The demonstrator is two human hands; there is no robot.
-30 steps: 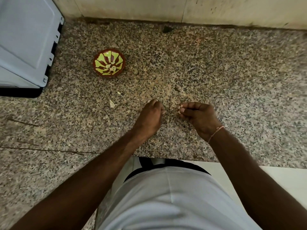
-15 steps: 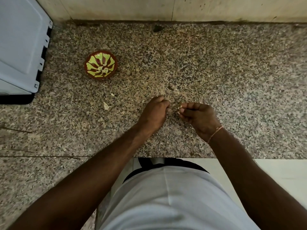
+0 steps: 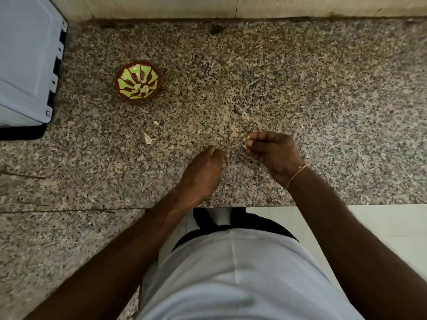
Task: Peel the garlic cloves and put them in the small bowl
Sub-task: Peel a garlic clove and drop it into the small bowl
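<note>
Speckled granite makes up the bench (image 3: 300, 88) in the head view, running from a pale wall at the far edge to a near edge by the person's white shirt. The right hand (image 3: 275, 153) is held just above the stone with its fingers curled, and its grip pinches a small pale garlic clove (image 3: 245, 142) between thumb and fingertip; the clove is too small and too covered to tell which way its long axis runs or where its tip points. A thin pinkish thread band (image 3: 298, 173) circles that wrist. The left hand (image 3: 203, 167) sits just beside it, to the left and a little nearer the body, knuckles up and fingers curled under; whether its grip grasps anything cannot be told, since the fingertips are turned away from the camera. The two hands are close but apart. The small bowl (image 3: 138, 82), dark red with a yellow-green petal pattern, stands upright well off to the far left of the hands, with a pale bit lying inside near its middle. Two pale scraps of garlic skin (image 3: 149, 138) lie on the stone between bowl and hands. A light blue-grey plastic box (image 3: 25, 61) fills the far left corner. No writing or label can be read anywhere.
</note>
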